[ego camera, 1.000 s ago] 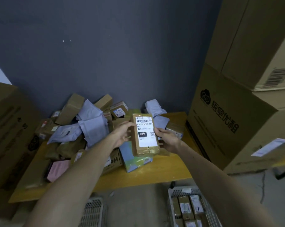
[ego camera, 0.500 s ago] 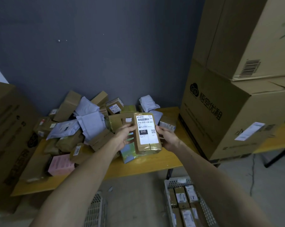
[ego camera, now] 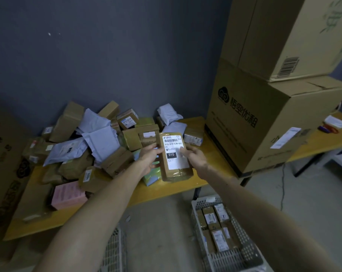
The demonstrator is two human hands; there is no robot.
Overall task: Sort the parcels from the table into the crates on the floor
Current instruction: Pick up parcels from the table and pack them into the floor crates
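Observation:
A brown taped parcel (ego camera: 174, 169) with a white label reading 010 is held upright over the yellow table (ego camera: 166, 190). My right hand (ego camera: 194, 156) grips its right edge, thumb on the label. My left hand (ego camera: 149, 159) is at its left edge, fingers spread against the side. A heap of brown boxes and pale blue mailer bags (ego camera: 99, 142) covers the table behind. On the floor stand a white crate (ego camera: 242, 258) holding several labelled parcels, at lower right, and a second crate (ego camera: 115, 252), lower centre, mostly cut off.
Two large stacked cardboard boxes (ego camera: 264, 122) fill the table's right part. A pink parcel (ego camera: 68, 194) lies near the table's front left. A flattened cardboard sheet (ego camera: 3, 163) leans at the left. The grey wall is close behind the table.
The view has swung a little to the right and down. The labelled parcel stays between both hands; my left fingers have loosened and spread along its side.

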